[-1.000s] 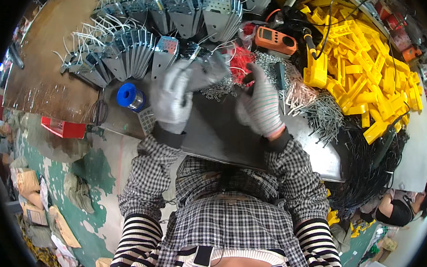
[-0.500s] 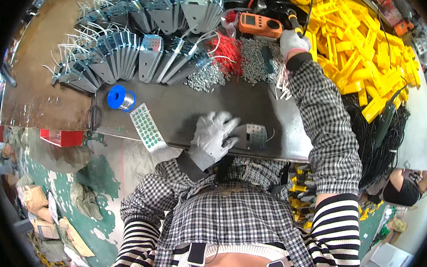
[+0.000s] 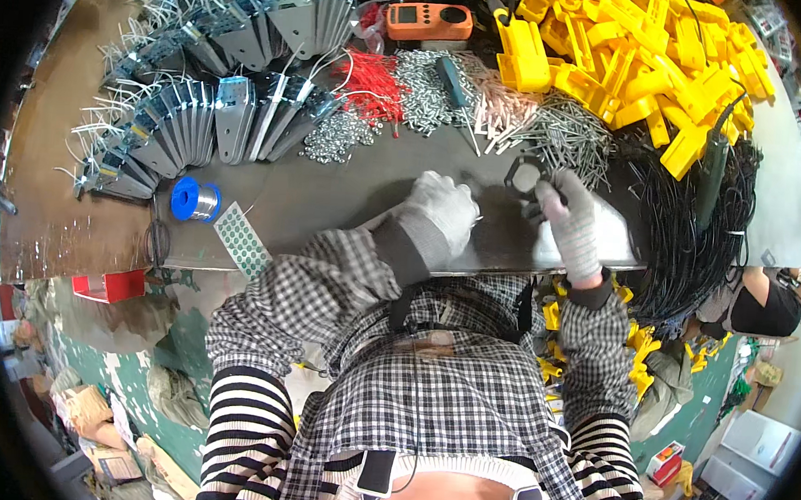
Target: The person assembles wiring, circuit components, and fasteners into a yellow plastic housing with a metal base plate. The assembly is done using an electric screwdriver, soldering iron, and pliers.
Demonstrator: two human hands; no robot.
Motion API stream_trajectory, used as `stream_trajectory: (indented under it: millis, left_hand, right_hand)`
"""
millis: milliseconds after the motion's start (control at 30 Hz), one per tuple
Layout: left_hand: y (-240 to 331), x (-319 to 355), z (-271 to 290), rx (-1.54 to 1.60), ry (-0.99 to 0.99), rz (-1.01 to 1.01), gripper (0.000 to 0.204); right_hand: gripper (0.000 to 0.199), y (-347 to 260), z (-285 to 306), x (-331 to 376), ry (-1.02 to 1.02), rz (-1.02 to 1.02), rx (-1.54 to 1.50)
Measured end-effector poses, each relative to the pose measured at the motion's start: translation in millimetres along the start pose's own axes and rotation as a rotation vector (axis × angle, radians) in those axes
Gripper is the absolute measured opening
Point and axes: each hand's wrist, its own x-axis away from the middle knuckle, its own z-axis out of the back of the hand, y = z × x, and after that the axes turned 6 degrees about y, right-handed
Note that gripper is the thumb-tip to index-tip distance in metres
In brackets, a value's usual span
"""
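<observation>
My left hand point(image 3: 441, 214), in a pale grey glove, is closed over the dark tabletop point(image 3: 366, 211) near its front edge; whatever its curled fingers hold is hidden. To its right, my right hand point(image 3: 571, 219), also gloved, has its fingertips closed at the edge of a small dark round piece with a grey centre point(image 3: 523, 175), held over the tabletop. Beyond the hands lie a screwdriver point(image 3: 453, 84) with a teal handle, pale pink sleeves point(image 3: 505, 110), grey screws or pins point(image 3: 568, 132) and small silver nuts point(image 3: 339, 136).
Rows of grey metal brackets with white wires point(image 3: 189, 113) fill the far left. Yellow plastic housings point(image 3: 641, 63) heap up at far right, above black cables point(image 3: 696, 213). An orange meter point(image 3: 429, 21), red sleeves point(image 3: 372, 81), a blue solder spool point(image 3: 194, 200) and a sticker sheet point(image 3: 242, 238) lie around.
My right hand has left the yellow-and-black handled tool at the back and come near the front with the round piece. My left hand, open before, has closed and moved right. The view has shifted.
</observation>
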Motion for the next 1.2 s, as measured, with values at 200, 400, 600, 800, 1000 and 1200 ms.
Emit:
stream_trajectory:
  millis: [200,400,600,800,1000,1200]
  left_hand:
    - [-26.8,-3.8,-31.0,1.244,0.227,0.153,0.015]
    - [-3.4,-9.5,-20.6,0.215,0.481,0.011,0.023]
    - [-4.6,28.9,-40.3,-0.289,0.629,0.147,0.079]
    - [-4.4,31.7,-54.8,0.484,0.708,0.140,0.073]
    - [-8.5,27.1,-55.2,0.454,0.661,-0.041,0.070]
    - [-11.2,25.0,-44.5,0.535,0.700,-0.041,0.074]
  right_hand:
    - [0.014,30.4,-21.0,24.9,0.133,0.126,0.038]
    - [0.022,5.7,-39.0,30.0,0.143,0.724,0.471]
    - [0.025,16.3,-53.0,37.0,-0.092,0.602,0.388]
    - [0.032,-5.3,-40.1,28.0,0.028,0.903,0.866]
    - [0.024,48.2,31.5,-6.8,0.012,1.096,0.793]
    - [0.022,46.6,109.8,-41.2,0.020,0.974,1.356]
